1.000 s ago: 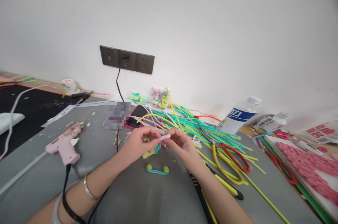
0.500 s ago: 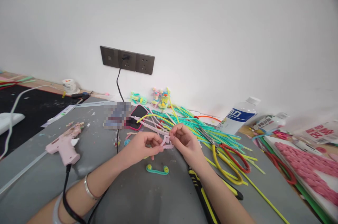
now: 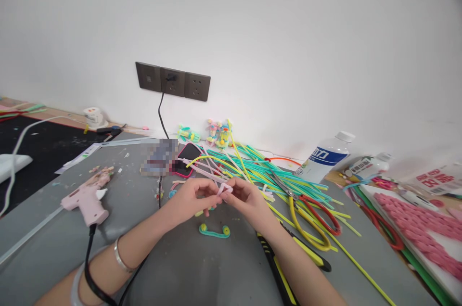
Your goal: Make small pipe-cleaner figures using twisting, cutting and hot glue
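From where I stand, two bare hands meet over a grey table (image 3: 173,267), fingertips almost together. The left hand (image 3: 193,198) and the right hand (image 3: 250,198) each pinch a small pale pink fuzzy strip (image 3: 225,187), held just above the tabletop and bent between them; exactly how it folds is hidden by the fingers. On the near side lies a teal piece (image 3: 214,234) with yellow curled ends. Loose fuzzy stems (image 3: 252,164) spread to the far right, and a pink glue gun (image 3: 89,198) rests at left.

For a neat bend, I would judge, the left fingertips should stay firm as an anchor while the right ones turn the strip in small, even presses (light ones, since squeezing hard would probably flatten the fuzz). Bending the same spot repeatedly could weaken it.
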The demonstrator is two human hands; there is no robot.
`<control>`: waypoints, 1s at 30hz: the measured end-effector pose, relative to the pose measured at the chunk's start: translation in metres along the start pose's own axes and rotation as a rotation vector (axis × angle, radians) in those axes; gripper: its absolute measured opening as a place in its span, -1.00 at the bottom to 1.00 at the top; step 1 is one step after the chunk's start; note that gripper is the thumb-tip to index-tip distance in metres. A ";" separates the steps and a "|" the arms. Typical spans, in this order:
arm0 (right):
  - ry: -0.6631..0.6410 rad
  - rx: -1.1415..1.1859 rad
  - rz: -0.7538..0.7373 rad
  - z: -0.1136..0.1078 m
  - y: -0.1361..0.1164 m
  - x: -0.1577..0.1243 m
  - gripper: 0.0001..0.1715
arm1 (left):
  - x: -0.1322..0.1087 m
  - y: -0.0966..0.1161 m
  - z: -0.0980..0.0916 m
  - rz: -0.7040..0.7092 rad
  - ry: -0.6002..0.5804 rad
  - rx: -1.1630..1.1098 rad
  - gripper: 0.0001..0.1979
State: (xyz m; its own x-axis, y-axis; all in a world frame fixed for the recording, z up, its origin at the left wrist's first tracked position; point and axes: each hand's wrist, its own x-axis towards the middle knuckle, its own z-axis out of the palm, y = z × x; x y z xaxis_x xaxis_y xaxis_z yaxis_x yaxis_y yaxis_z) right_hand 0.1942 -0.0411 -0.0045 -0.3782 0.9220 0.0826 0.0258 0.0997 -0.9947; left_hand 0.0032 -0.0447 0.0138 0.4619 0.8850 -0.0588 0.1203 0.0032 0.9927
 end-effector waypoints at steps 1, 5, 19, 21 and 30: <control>0.008 0.024 0.010 0.000 0.000 0.000 -0.58 | 0.000 -0.002 -0.001 0.005 -0.001 0.003 -0.76; 0.057 0.052 0.039 0.001 -0.002 0.000 -0.56 | 0.003 -0.008 -0.003 0.005 0.012 -0.013 -0.67; 0.076 0.111 0.026 0.007 -0.006 -0.004 -0.59 | 0.003 -0.004 -0.001 -0.075 0.005 -0.198 -0.55; 0.063 0.126 0.013 0.008 -0.007 -0.004 -0.59 | 0.003 -0.004 -0.001 -0.083 -0.004 -0.219 -0.55; 0.065 -0.001 -0.014 0.006 -0.011 -0.005 -0.53 | 0.001 0.000 -0.003 -0.074 0.004 -0.209 -0.59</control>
State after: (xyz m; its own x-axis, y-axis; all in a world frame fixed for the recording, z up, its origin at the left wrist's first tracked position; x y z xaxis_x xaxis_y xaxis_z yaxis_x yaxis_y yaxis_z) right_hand 0.1905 -0.0485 0.0061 -0.3172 0.9430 0.1009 0.0220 0.1136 -0.9933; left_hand 0.0010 -0.0425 0.0136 0.4549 0.8807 -0.1320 -0.0318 0.1642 0.9859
